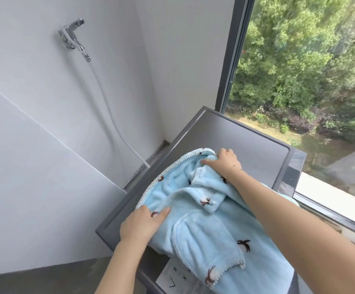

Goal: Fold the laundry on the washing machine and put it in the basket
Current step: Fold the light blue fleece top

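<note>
A light blue fleece garment (206,225) with small dark prints and a white zipper edge lies bunched on the grey washing machine top (246,134). Part of it hangs over the machine's front. My left hand (142,221) grips a fold of the fabric near the zipper edge at the machine's left side. Further back, my right hand (223,161) clutches a bunch of the cloth at the garment's far end. No basket is in view.
A white wall with a chrome tap (73,35) and a white hose (108,111) stands to the left. A large window (310,71) onto trees runs along the right, its sill just beyond the machine. A white label (176,279) shows on the machine's front.
</note>
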`<state>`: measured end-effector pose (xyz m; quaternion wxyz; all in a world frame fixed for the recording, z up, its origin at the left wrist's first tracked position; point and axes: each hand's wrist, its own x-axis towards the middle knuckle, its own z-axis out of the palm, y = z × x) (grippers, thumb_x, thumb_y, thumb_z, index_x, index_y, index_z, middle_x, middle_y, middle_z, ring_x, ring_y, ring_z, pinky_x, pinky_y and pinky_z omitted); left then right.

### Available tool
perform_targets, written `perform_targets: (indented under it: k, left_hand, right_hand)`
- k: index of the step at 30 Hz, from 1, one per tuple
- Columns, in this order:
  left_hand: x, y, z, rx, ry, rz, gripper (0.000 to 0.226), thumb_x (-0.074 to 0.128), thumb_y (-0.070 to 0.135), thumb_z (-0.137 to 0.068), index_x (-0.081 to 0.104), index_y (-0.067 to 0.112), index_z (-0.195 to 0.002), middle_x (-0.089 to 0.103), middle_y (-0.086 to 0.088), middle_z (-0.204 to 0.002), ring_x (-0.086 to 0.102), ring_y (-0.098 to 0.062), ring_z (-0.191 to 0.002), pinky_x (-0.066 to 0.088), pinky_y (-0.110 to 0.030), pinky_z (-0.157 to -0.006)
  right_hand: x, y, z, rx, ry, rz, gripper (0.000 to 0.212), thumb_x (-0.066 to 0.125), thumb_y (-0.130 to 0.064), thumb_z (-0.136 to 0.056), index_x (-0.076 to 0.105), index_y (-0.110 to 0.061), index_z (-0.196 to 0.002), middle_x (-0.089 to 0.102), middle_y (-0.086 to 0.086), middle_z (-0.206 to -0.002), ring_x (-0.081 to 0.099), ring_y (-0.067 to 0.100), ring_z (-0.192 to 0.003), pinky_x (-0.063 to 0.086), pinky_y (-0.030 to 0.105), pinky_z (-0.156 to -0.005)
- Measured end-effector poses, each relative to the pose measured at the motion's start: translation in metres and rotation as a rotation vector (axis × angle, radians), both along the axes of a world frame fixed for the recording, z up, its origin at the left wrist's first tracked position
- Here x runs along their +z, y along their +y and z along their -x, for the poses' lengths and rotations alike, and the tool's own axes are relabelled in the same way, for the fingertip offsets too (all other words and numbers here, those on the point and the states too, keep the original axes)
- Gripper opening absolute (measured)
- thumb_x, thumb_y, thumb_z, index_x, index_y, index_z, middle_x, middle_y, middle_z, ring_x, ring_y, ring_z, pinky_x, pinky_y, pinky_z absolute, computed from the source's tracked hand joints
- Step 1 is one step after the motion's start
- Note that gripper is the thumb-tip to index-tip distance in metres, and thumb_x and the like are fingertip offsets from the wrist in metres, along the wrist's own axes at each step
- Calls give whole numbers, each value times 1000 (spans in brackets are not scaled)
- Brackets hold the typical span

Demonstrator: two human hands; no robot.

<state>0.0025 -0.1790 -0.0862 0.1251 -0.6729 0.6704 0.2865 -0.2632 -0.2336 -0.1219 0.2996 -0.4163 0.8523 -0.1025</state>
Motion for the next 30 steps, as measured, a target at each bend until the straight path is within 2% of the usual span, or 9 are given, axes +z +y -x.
perform_targets:
  k: [2,6,9,12,16,19,21,23,30]
  left_hand:
    - [12,4,-6,1,-66,-218,79,25,79,-83,61,16,-114,64,-7,-109,61,-24,-105,48,-29,-80]
    - [23,25,-13,211,0,-605,99,16,85,-79,35,12,-144,64,-9,-113,67,-18,-97,45,-23,-64]
    - [3,34,-15,619,447,-646,100,50,86,-65,44,17,-139,67,-7,-108,66,-22,-97,51,-31,-83]
    - [-15,51,-8,881,918,-489,67,77,54,-66,64,15,-119,74,-6,-102,69,-23,-98,54,-40,-89]
    - [-13,62,7,906,1079,-473,38,73,37,-79,72,12,-108,74,-8,-99,70,-23,-96,54,-36,-82]
    - [-10,58,17,915,1201,-585,49,81,33,-68,71,11,-111,72,-14,-107,68,-28,-102,49,-44,-98]
    - [-6,47,24,941,1245,-570,67,90,30,-52,70,9,-112,70,-17,-110,68,-32,-102,50,-46,-96]
    - [4,26,33,918,1241,-477,54,87,21,-61,69,4,-110,71,-19,-104,69,-33,-97,55,-42,-85]
    - [98,-68,87,377,1417,-62,17,78,14,-76,70,8,-90,75,-2,-80,71,-20,-77,55,-25,-60]
  right_hand:
    - [4,4,4,-74,-115,-54,72,65,-63,-74,45,-9,-116,51,7,-110,53,27,-106,45,36,-81]
    - [14,12,1,-95,-192,-102,58,59,-64,-77,48,-14,-104,57,1,-90,59,22,-87,45,32,-71]
    - [21,20,-5,-114,-204,-109,43,57,-57,-78,56,-16,-91,60,1,-83,61,22,-82,44,30,-69]
    - [23,30,-10,-171,-307,-153,39,60,-49,-77,58,-13,-92,61,1,-84,59,20,-78,43,29,-63]
    - [28,49,-7,-182,-489,-105,24,60,-39,-84,58,-16,-87,59,1,-85,58,20,-81,48,28,-64]
    - [27,64,-2,-235,-491,24,23,58,-38,-85,64,-17,-90,62,-2,-84,58,13,-76,44,26,-69]
    - [30,72,4,-371,-524,176,24,62,-34,-85,64,-10,-81,61,3,-76,57,18,-72,43,28,-66]
    - [45,77,12,-477,-529,333,24,63,-31,-86,60,-10,-73,61,7,-73,58,22,-72,45,31,-67]
    - [137,76,31,-641,-278,949,33,56,-31,-93,46,-21,-63,45,-3,-57,39,14,-54,31,30,-58]
